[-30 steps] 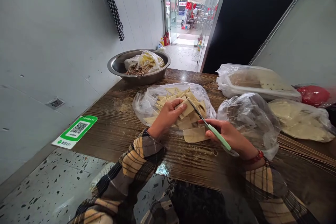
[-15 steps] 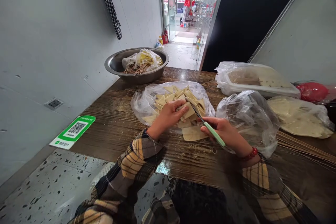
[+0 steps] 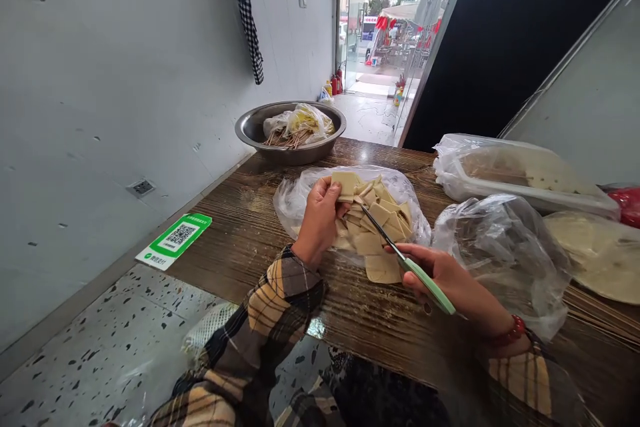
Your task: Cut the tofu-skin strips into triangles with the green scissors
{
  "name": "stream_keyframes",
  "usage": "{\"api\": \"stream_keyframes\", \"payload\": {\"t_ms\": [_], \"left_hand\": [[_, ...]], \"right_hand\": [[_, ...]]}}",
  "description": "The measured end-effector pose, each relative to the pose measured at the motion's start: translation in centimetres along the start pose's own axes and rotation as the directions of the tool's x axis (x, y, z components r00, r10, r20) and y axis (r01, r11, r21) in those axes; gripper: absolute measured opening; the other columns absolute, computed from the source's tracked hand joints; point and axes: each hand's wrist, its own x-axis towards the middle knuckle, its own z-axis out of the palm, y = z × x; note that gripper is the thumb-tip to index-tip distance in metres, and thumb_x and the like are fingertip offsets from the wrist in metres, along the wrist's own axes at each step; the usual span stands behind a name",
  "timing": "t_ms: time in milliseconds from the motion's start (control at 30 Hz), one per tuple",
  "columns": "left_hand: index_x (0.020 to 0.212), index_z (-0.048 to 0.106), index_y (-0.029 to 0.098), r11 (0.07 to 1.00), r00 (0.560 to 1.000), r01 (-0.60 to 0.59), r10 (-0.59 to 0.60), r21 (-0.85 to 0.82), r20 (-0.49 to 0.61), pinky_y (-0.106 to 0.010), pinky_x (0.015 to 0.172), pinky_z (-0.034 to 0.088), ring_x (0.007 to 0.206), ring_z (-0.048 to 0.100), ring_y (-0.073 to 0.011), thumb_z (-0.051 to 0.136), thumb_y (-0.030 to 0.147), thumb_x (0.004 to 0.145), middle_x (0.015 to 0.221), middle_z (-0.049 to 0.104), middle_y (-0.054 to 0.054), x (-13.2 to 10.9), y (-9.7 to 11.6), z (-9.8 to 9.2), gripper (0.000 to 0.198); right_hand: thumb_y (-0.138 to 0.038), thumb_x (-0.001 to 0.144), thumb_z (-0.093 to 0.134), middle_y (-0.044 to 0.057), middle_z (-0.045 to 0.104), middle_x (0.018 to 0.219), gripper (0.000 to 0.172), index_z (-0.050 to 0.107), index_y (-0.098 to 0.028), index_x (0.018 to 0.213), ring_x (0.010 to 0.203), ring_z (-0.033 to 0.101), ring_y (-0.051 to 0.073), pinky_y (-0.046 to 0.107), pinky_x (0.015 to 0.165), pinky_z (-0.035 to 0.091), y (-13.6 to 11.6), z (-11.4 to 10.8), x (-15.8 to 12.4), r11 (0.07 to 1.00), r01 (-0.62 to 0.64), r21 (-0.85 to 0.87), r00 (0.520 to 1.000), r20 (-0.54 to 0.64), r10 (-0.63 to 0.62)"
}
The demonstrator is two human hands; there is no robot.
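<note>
My left hand (image 3: 320, 217) is closed on a pale square tofu-skin piece (image 3: 345, 184), lifted above a pile of cut tofu-skin pieces (image 3: 376, 227). The pile lies on a clear plastic bag (image 3: 295, 199) spread on the dark wooden table (image 3: 240, 240). My right hand (image 3: 450, 277) grips scissors with a green handle (image 3: 425, 277); their blades (image 3: 379, 232) point up-left over the pile, near the held piece.
A metal basin (image 3: 290, 130) with skewers in a bag stands at the table's far end. A crumpled clear bag (image 3: 505, 253), a bagged white tray (image 3: 520, 170) and bagged tofu sheets (image 3: 595, 253) lie to the right. Bamboo skewers (image 3: 600, 307) lie near the right edge.
My left hand has lifted one tofu-skin piece up off the pile and turned it upright. The scissors stay over the pile. The camera has shifted left.
</note>
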Motion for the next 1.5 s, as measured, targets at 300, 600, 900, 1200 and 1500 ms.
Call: {"api": "stream_keyframes", "payload": {"t_ms": [300,600,900,1200,1500], "left_hand": [[0.1,0.059,0.013,0.998,0.984,0.054,-0.045,-0.043,0.173,-0.023,0.064,0.055,0.067,0.068,-0.0116,0.077,0.028,0.07,0.089,0.069,-0.003,-0.5,-0.3,0.2,0.038],[0.095,0.066,0.013,0.999,0.986,0.022,-0.027,0.03,0.167,-0.02,0.058,0.05,0.062,0.063,-0.0088,0.08,0.032,0.067,0.085,0.071,-0.003,-0.7,-0.4,0.5,0.036],[0.095,0.062,0.014,0.996,0.986,-0.049,0.038,0.069,0.159,-0.021,0.059,0.05,0.068,0.06,-0.0102,0.077,0.032,0.07,0.087,0.069,-0.003,-1.5,-0.6,1.3,0.034],[0.097,0.063,0.013,0.981,0.974,-0.094,0.055,0.172,0.219,-0.024,0.065,0.052,0.068,0.06,-0.0109,0.075,0.032,0.073,0.083,0.068,-0.003,-1.5,-1.1,1.2,0.033],[0.094,0.063,0.013,0.981,0.973,-0.073,0.03,0.18,0.23,-0.023,0.063,0.052,0.067,0.06,-0.0108,0.078,0.033,0.07,0.083,0.068,-0.003,-1.6,-0.8,1.3,0.035]], "right_hand": [[-0.06,0.085,0.056,0.0,0.05,0.073,0.065,0.056,-0.013,0.131,0.062,0.045,0.014,0.026,0.056,0.039,-0.1,-1.2,-0.4,0.981,0.104,-0.163,0.984,-0.129,-0.126],[-0.051,0.082,0.063,0.003,0.058,0.077,0.061,0.06,-0.011,0.127,0.069,0.05,0.017,0.028,0.063,0.043,-0.8,-0.9,-0.1,0.958,0.07,-0.278,0.981,-0.155,-0.117],[-0.053,0.083,0.062,0.002,0.056,0.077,0.062,0.059,-0.01,0.127,0.066,0.048,0.015,0.027,0.062,0.041,-0.7,-0.8,-0.2,0.974,0.1,-0.203,0.989,-0.089,-0.12],[-0.054,0.084,0.062,0.002,0.053,0.081,0.063,0.056,-0.011,0.129,0.065,0.046,0.013,0.026,0.058,0.038,-0.7,-0.7,-0.4,0.991,0.083,-0.103,0.994,-0.055,-0.089],[-0.055,0.085,0.061,0.001,0.052,0.079,0.066,0.052,-0.009,0.13,0.065,0.044,0.013,0.026,0.059,0.036,-0.6,-0.9,-0.4,0.992,0.1,-0.076,0.995,-0.01,-0.102]]}}
